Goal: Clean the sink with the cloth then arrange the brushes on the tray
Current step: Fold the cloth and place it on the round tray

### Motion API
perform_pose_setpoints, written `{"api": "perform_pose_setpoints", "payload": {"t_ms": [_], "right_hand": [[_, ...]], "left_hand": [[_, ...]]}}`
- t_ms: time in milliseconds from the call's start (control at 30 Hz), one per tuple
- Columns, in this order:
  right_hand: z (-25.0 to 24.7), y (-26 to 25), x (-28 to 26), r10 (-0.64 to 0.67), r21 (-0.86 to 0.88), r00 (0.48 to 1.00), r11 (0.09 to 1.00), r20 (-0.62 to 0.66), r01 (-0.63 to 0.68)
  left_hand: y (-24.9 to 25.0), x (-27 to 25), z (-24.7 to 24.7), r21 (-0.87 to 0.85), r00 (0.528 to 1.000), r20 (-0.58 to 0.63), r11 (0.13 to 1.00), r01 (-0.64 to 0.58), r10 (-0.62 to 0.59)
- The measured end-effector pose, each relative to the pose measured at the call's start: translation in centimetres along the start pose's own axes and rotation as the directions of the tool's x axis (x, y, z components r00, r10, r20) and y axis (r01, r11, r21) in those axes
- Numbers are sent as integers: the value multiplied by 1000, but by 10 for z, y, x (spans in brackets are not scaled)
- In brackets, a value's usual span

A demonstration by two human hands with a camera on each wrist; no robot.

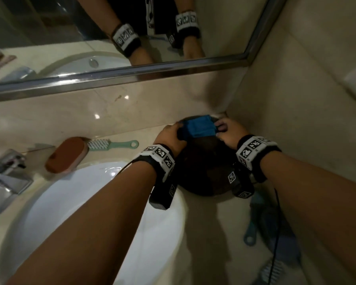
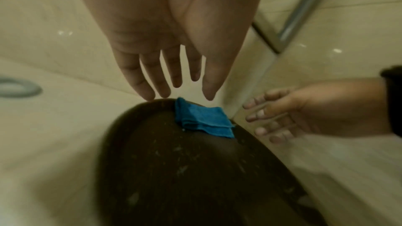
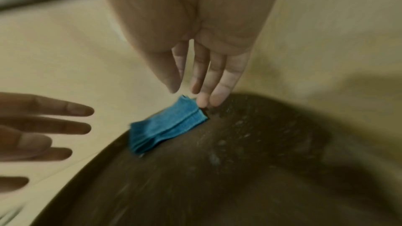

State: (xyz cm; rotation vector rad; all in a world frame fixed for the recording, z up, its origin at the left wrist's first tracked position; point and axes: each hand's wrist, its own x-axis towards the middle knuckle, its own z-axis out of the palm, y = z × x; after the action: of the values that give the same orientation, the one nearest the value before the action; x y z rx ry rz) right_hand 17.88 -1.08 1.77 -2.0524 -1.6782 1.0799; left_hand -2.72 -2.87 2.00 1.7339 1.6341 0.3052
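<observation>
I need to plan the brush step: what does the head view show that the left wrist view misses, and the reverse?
Only the head view shows the white sink, brown brush, green brush on the counter, and the mirror. Only the left wrist view shows both hands open beside the cloth, left hand fingers straight. Both show the folded blue cloth on the dark tray.

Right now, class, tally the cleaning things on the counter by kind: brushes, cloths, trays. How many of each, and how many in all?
Brushes: 3, namely the brown brush, the mint-green brush and the teal brush; a blurred shape near it may be a fourth.
Cloths: 1, the blue cloth, folded on the tray.
Trays: 1, the dark tray.
Total: 5
</observation>
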Motion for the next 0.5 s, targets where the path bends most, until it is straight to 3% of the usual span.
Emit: {"api": "perform_pose_setpoints", "payload": {"t_ms": [133, 267, 500], "right_hand": [[-12, -9, -53, -76, -187, 996, 979, 43, 83], [-17, -8, -102, -58, -311, 997, 948, 58, 73], [-6, 23, -186, 55, -317, 998, 948, 34, -41]], "left_hand": [[9, -41, -1, 63, 998, 44, 997, -48, 46], [17, -80, 2, 86, 991, 111, 992, -88, 78], [23, -141, 35, 69, 965, 206, 982, -177, 160]]}}
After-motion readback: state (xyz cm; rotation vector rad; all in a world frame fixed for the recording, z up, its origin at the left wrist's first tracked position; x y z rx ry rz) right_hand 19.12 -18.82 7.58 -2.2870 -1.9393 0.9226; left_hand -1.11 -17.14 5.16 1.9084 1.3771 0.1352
